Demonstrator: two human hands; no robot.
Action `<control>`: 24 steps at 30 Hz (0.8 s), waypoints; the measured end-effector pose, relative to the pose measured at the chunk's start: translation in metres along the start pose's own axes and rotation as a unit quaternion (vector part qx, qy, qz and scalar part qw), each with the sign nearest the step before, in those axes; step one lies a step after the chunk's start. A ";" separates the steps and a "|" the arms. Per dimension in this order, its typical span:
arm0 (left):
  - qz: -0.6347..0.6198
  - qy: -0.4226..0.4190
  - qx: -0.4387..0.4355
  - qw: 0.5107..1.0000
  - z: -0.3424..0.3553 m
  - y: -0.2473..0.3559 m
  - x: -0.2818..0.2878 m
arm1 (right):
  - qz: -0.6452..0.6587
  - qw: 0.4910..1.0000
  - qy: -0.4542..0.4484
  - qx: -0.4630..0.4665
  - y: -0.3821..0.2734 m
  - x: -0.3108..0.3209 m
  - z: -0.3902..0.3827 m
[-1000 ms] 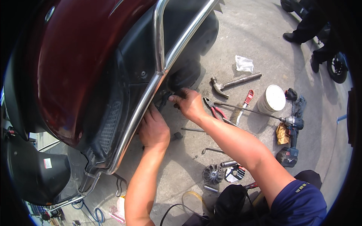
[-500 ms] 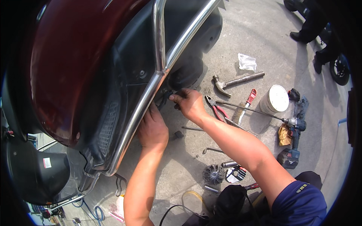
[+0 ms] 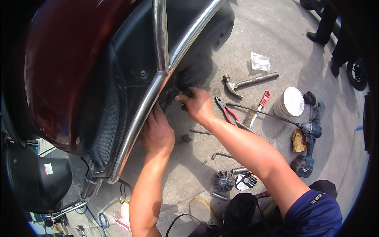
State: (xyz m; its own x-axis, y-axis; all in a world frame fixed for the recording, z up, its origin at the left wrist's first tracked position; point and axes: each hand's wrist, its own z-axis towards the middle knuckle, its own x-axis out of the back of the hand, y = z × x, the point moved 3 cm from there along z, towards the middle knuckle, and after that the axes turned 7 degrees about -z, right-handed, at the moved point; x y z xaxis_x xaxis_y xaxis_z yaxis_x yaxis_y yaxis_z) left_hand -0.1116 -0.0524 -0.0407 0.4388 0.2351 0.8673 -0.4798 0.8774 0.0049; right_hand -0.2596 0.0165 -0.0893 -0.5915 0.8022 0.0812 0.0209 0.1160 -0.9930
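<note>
Dark red scooter point(image 3: 65, 79) and its chrome bar point(image 3: 144, 112) are left of the left hand point(image 3: 158, 134); fingertips hidden, can't tell its grip. Some dark part point(image 3: 169, 98) sits between the hands. Right hand point(image 3: 194, 103) is bunched at it, hold unclear. Pliers point(image 3: 222, 105) just right.

Grey concrete ground point(image 3: 268, 27) stretches to the far right, brightly sunlit (though broad shadows point(image 3: 312, 73) darken the right).

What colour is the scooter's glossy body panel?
The body panel is dark red, best seen in the head view.
</note>
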 end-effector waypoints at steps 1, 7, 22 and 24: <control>-0.014 0.003 0.002 1.000 0.000 0.000 0.000 | 0.002 1.000 -0.001 0.006 -0.001 0.000 -0.001; -0.023 -0.014 0.011 1.000 0.001 -0.003 0.000 | 0.004 1.000 0.010 -0.005 0.001 -0.002 -0.002; -0.034 0.002 0.021 0.999 -0.001 0.006 0.004 | -0.036 0.998 0.052 0.007 0.011 -0.004 0.005; -0.021 -0.002 0.025 0.999 -0.001 0.009 0.004 | -0.013 0.999 0.049 0.002 0.011 -0.005 0.004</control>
State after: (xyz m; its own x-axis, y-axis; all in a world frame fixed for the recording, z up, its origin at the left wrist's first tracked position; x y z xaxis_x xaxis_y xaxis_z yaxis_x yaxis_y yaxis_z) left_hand -0.1132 -0.0428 -0.0381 0.4561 0.1970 0.8679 -0.4992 0.8639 0.0662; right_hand -0.2597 0.0116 -0.1014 -0.5101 0.8524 0.1148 0.0029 0.1352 -0.9908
